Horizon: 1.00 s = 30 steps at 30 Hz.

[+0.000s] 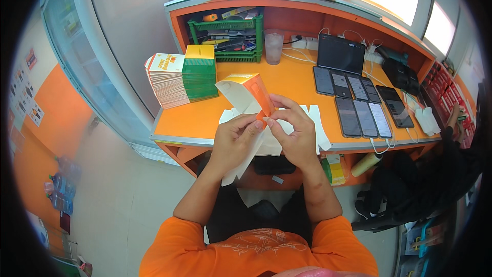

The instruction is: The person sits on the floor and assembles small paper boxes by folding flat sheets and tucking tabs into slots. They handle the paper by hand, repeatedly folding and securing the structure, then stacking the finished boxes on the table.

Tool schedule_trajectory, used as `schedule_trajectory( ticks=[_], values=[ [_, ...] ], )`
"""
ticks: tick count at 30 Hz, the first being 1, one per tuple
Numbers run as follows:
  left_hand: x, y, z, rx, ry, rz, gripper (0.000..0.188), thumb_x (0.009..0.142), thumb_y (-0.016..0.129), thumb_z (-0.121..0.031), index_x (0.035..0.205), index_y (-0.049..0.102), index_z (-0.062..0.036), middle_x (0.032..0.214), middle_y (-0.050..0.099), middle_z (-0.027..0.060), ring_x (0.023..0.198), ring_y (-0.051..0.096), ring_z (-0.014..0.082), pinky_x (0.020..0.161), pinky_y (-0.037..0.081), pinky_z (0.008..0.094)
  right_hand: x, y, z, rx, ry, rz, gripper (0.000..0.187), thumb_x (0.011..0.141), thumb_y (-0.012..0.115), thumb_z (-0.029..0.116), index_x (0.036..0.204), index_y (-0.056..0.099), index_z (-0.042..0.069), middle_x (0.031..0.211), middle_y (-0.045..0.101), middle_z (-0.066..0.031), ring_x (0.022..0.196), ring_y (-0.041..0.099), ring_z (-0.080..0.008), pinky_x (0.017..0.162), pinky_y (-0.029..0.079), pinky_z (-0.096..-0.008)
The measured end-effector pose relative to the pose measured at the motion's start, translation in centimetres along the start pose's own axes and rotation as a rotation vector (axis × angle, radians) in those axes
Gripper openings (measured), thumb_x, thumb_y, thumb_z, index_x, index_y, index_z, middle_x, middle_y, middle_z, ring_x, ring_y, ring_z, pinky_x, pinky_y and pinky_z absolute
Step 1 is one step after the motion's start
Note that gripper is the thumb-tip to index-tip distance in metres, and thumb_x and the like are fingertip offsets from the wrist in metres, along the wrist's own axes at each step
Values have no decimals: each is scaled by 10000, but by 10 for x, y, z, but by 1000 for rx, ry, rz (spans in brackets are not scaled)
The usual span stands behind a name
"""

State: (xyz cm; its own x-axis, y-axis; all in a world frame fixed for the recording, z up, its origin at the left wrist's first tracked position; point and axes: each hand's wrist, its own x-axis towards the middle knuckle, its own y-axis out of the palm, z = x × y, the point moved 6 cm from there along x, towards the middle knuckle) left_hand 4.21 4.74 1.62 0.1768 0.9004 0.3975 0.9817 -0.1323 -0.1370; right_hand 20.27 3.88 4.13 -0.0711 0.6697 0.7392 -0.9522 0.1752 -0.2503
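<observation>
The carton [246, 97] is a flat-cut box of thin card, orange outside and white inside, and you hold it half folded above the near edge of the table [205, 115]. Your left hand [233, 141] is closed on its lower white panel, thumb and fingers pinching the card near the fold. Your right hand [294, 136] is closed too, its fingertips nipping the small orange flap at the carton's lower end. The two hands nearly touch at that flap.

Judge it as very light and only as stiff as its creases allow: the panels hold flat, but the card bends and dents easily if you squeeze across a face. The printed side looks smooth and may slip under dry fingers, so pinch near the scored folds and at flap edges, where the card is firmest. The open upper part stands free and tilted away from you; it will flop if you let go with one hand.

Beyond the carton to its left, a stack [182, 74] of flat cartons stands on the table. Beyond the carton, a green crate [225, 38] of tools sits on the shelf, with a clear cup [273, 46] beside it. To the carton's right lies a row of phones [359, 102] on cables, well apart from your hands. Loose white card pieces [318, 123] lie under and just right of the carton.
</observation>
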Motion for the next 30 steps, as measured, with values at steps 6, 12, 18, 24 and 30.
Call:
schedule_trajectory(
  ticks=[6,12,18,24,30],
  values=[
    [1,-2,10,-113,-37,4,233,992,669,-139,1109,719,56,960,736,68,868,633,99,801,516,260,-5,4,5,-54,-34,-58,124,846,733,44,961,720,2,1275,663,-180,1126,669,-305,959,521,-376],
    [0,-3,7,-280,-110,10,272,958,719,-136,1159,714,48,1023,741,83,904,654,101,826,535,260,-7,4,4,2,-11,-68,122,843,731,33,960,733,-1,1262,670,-182,1121,676,-301,949,526,-372],
    [-1,-6,7,-342,-124,38,326,943,743,-157,1189,695,51,1039,737,98,917,655,107,833,536,264,-11,6,2,105,69,-55,113,840,736,31,949,741,0,1259,675,-172,1110,681,-270,943,528,-355],
    [0,-6,11,-357,-118,21,348,941,743,-142,1209,670,68,1046,729,103,924,655,111,824,537,260,-10,5,-1,112,66,-63,105,853,728,23,952,744,-6,1254,673,-169,1076,695,-239,910,548,-331],
    [1,-2,16,-402,-83,34,347,939,741,-115,1215,652,75,1025,723,110,928,663,124,827,544,270,-8,11,3,224,117,-144,110,880,727,40,967,738,-26,1254,663,-187,1065,701,-236,902,583,-325]
  ],
)
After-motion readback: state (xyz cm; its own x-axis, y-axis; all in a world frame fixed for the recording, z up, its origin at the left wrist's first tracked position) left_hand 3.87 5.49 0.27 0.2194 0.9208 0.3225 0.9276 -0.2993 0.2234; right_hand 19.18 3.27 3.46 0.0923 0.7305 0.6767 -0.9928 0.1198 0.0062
